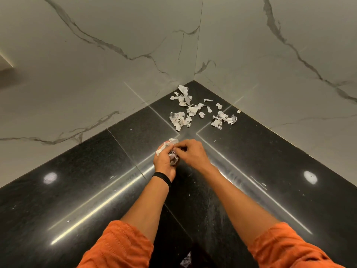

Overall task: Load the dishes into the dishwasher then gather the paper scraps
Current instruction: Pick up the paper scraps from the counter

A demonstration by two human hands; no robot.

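Several torn white paper scraps [195, 109] lie scattered in the far corner of a glossy black stone countertop [77, 190]. My left hand [164, 161], with a black band at the wrist, is cupped around a bunch of crumpled paper scraps [172, 156]. My right hand [191, 151] meets it from the right, its fingertips pinching at that same bunch. Both hands hover over the counter, a little in front of the scattered pile. No dishes or dishwasher are in view.
White marble-patterned walls [116, 64] close the corner at the back, left and right. One more crumpled scrap [186, 261] lies at the counter's near edge between my orange sleeves. Ceiling lights reflect in the polished counter surface.
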